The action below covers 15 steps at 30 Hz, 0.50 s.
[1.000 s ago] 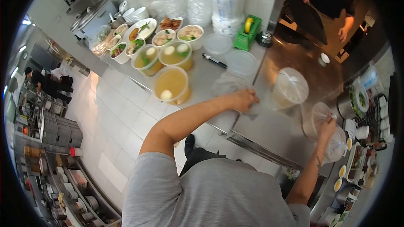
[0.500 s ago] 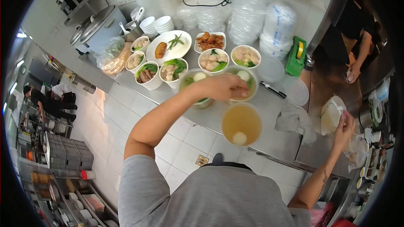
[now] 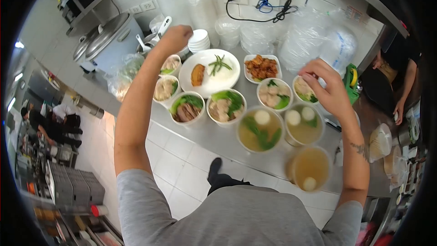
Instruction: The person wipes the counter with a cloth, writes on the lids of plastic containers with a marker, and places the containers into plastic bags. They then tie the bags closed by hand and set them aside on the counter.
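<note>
My left hand [image 3: 177, 39] is at the back of the counter, beside white-handled utensils [image 3: 164, 26] and a stack of small white bowls [image 3: 199, 40]. Its fingers bend away from me and are mostly hidden. My right hand [image 3: 324, 84] hovers over a white bowl of dumplings and greens [image 3: 302, 94]. Its fingers are curled towards the thumb, with a small whitish bit between them that I cannot make out. Nearby stand a second dumpling bowl [image 3: 274, 94] and clear tubs of broth: one with greens [image 3: 260, 129], one with two white balls [image 3: 304, 124], one nearest me [image 3: 310, 168].
A white plate [image 3: 226, 79] holds green beans and a browned piece. Fried pieces [image 3: 261, 67] fill a square dish. Bowls of meat [image 3: 187, 108] and dumplings [image 3: 226, 106] stand in front. Wrapped containers [image 3: 305, 41] line the wall. A co-worker's hand [image 3: 399, 112] is at right.
My left hand has moved from above the broth tubs to the back left by the utensils. My right hand has come from the far right to above the dumpling bowl. The view has shifted.
</note>
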{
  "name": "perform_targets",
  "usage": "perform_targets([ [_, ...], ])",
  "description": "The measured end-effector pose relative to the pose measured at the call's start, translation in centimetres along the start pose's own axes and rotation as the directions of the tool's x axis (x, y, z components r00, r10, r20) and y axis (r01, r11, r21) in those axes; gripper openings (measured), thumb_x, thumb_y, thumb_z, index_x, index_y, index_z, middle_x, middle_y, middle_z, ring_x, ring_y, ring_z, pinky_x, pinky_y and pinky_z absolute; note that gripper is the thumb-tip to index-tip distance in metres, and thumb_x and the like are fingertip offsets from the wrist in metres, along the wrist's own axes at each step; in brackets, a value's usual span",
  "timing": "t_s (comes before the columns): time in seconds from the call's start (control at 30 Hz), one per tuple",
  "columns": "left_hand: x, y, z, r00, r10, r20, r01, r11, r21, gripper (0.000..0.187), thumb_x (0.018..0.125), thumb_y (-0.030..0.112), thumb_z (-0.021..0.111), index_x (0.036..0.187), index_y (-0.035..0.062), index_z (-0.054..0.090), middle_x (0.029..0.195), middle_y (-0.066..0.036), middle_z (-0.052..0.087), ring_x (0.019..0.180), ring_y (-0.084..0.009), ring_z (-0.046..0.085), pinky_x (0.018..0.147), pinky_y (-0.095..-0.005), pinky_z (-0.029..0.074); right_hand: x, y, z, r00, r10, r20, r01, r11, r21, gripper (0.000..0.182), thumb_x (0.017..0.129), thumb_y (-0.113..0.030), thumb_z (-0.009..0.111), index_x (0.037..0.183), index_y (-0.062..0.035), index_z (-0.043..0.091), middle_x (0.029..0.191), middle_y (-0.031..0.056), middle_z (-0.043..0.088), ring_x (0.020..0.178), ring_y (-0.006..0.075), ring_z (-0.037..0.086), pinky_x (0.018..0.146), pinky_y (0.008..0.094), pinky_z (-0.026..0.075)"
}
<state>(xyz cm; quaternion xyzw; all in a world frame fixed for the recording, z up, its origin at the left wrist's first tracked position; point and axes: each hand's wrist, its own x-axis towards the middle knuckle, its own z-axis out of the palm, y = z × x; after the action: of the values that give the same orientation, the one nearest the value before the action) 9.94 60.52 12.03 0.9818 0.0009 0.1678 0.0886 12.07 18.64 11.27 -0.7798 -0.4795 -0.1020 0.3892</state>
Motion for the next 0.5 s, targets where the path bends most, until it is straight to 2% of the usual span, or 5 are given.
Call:
perform_targets([
  [0.07, 4.2, -6.6, -0.1, 0.958, 0.161, -0.238, -0.133, 0.983, 0.127, 0.018, 0.083, 0.01, 0.049, 0.092, 0.0015, 0.063, 0.087, -0.021, 0.06, 0.081, -0.0351, 0.058, 0.073, -0.0388, 0.047, 5.1, -0.1, 4.3, 0.999, 0.029, 0.027, -0.031, 0.998, 0.049, 0.012, 0.086, -0.01, 0.055, 0.091, -0.0025, 0.062, 0.087, 0.0093, 0.059, 0.078, 0.0208, 0.058, 0.068, 0.0291, 0.047],
  [0.13, 8.5, -11.3, -1.0, 0.937, 0.095, -0.335, -0.035, 0.983, 0.181, 0.016, 0.08, 0.006, 0.048, 0.088, 0.0006, 0.061, 0.09, -0.022, 0.058, 0.084, -0.0387, 0.057, 0.074, -0.0437, 0.047, 11.2, 0.5, 8.9, 0.999, 0.027, 0.039, -0.031, 0.994, 0.103, 0.013, 0.086, -0.011, 0.055, 0.092, -0.0025, 0.063, 0.088, 0.0085, 0.06, 0.079, 0.018, 0.057, 0.067, 0.0272, 0.045],
  [0.23, 14.3, -17.3, -3.1, 0.871, 0.19, -0.452, 0.013, 0.913, 0.409, 0.016, 0.079, 0.006, 0.048, 0.091, 0.0011, 0.058, 0.092, -0.019, 0.058, 0.086, -0.0366, 0.057, 0.074, -0.0438, 0.049, 21.1, 1.7, 16.6, 0.995, 0.047, 0.088, -0.065, 0.976, 0.209, 0.018, 0.087, -0.016, 0.056, 0.099, -0.003, 0.062, 0.092, 0.0081, 0.062, 0.084, 0.0152, 0.058, 0.07, 0.0254, 0.046],
  [0.37, 20.2, -24.5, -5.4, 0.918, 0.289, -0.27, -0.066, 0.785, 0.616, 0.017, 0.079, 0.004, 0.049, 0.094, 0.003, 0.058, 0.093, -0.016, 0.059, 0.089, -0.033, 0.058, 0.074, -0.0426, 0.049, 33.9, 3.7, 26.4, 0.999, 0.019, -0.05, -0.006, 0.97, 0.242, 0.032, 0.087, -0.024, 0.056, 0.112, -0.0044, 0.056, 0.103, 0.0126, 0.063, 0.096, 0.0227, 0.059, 0.083, 0.0324, 0.046],
  [0.5, 22.6, -27.9, -5.7, 0.915, 0.389, -0.107, -0.257, 0.766, 0.589, 0.014, 0.078, 0.003, 0.054, 0.092, 0.0036, 0.055, 0.088, -0.014, 0.06, 0.086, -0.0314, 0.058, 0.072, -0.0421, 0.048, 44.0, 3.7, 32.0, 0.96, 0.193, -0.202, -0.152, 0.967, 0.205, 0.074, 0.079, -0.036, 0.064, 0.133, 0.0027, 0.032, 0.124, 0.0269, 0.048, 0.117, 0.0351, 0.048, 0.097, 0.0382, 0.039],
])
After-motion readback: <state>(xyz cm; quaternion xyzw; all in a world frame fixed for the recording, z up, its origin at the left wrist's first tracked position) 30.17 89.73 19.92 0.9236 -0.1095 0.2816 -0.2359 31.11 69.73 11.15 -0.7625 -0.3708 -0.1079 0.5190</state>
